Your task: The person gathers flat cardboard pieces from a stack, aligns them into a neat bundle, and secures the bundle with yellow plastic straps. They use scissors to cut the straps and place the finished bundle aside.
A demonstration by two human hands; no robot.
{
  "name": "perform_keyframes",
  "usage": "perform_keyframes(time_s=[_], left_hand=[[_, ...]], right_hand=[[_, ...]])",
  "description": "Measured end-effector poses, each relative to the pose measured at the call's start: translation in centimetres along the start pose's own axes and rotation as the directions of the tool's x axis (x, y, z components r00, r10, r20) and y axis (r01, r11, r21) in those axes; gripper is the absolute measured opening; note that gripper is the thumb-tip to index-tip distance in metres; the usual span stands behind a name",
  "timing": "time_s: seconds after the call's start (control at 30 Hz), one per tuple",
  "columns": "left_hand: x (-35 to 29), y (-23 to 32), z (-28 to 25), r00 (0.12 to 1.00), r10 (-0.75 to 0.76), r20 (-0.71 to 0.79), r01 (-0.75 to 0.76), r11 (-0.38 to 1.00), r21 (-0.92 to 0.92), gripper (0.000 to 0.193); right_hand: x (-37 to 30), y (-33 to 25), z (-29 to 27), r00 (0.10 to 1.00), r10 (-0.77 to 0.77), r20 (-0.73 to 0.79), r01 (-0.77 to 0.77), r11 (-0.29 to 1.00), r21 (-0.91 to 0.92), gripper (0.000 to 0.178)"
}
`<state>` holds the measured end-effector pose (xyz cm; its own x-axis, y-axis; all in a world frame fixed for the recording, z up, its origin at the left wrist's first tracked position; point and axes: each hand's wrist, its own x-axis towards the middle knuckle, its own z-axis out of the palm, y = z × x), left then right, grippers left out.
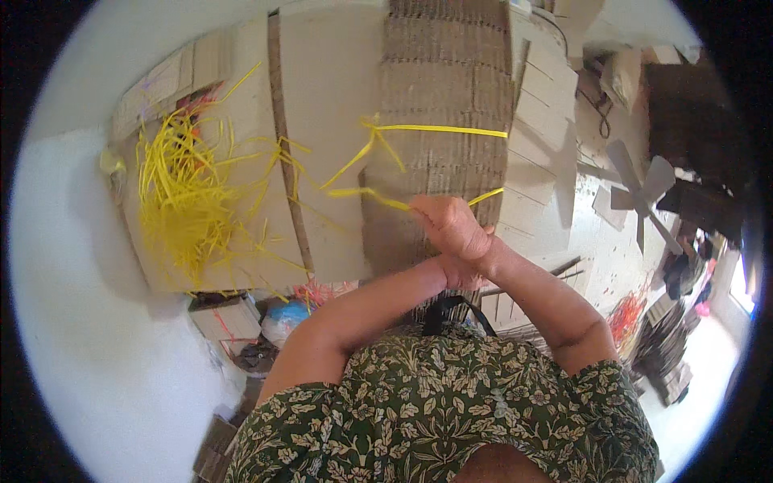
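Observation:
A stack of brown corrugated cardboard pieces (447, 88), edges facing up, lies in front of me. One yellow plastic strap (443, 129) crosses it farther off, with a knot and loose ends at its left side. A nearer yellow strap (378, 198) runs over the stack to my right hand (447, 225), which is closed on it; more of this strap shows to the right of the hand. My forearms cross at the wrists. My left hand (462, 275) sits under my right wrist at the stack's near end, its fingers mostly hidden.
A tangled heap of yellow plastic strips (189, 201) lies on flat cardboard to the left. Slotted cardboard sheets (527, 161) are spread on the right. Farther right stands a fan with pale blades (640, 193). Reddish strips (628, 318) and a blue-and-white bag (283, 318) lie lower down.

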<state>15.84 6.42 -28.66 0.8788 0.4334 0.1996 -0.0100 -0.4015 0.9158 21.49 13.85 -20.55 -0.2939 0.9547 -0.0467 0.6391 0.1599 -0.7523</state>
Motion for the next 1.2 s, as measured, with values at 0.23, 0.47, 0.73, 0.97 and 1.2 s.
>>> perform_keyframes(time_s=[0.23,0.47,0.73,0.97,1.2], left_hand=[[-14.7,3.1,-10.2,0.979,-0.200,-0.029,0.202,0.960,0.192,0.010],[-23.8,-7.8,-10.0,0.730,-0.559,-0.393,0.683,0.622,0.384,0.015],[-20.3,-14.6,-10.1,0.868,-0.449,-0.211,0.456,0.555,0.695,0.029],[-14.9,-14.9,-15.1,0.579,-0.763,-0.287,0.769,0.395,0.503,0.010],[-13.1,-16.7,-15.3,0.678,-0.650,-0.344,0.734,0.627,0.261,0.014]], right_hand=[[2.3,0.7,5.0,0.961,-0.269,0.070,0.273,0.961,-0.049,0.012],[4.5,-1.0,7.4,0.895,-0.445,0.024,0.444,0.887,-0.127,0.012],[2.8,-0.1,8.3,0.927,-0.335,0.167,0.364,0.910,-0.198,0.019],[1.9,0.5,8.5,0.926,-0.361,0.107,0.376,0.903,-0.206,0.018],[1.5,0.7,9.4,0.888,-0.453,-0.073,0.443,0.888,-0.121,0.018]])
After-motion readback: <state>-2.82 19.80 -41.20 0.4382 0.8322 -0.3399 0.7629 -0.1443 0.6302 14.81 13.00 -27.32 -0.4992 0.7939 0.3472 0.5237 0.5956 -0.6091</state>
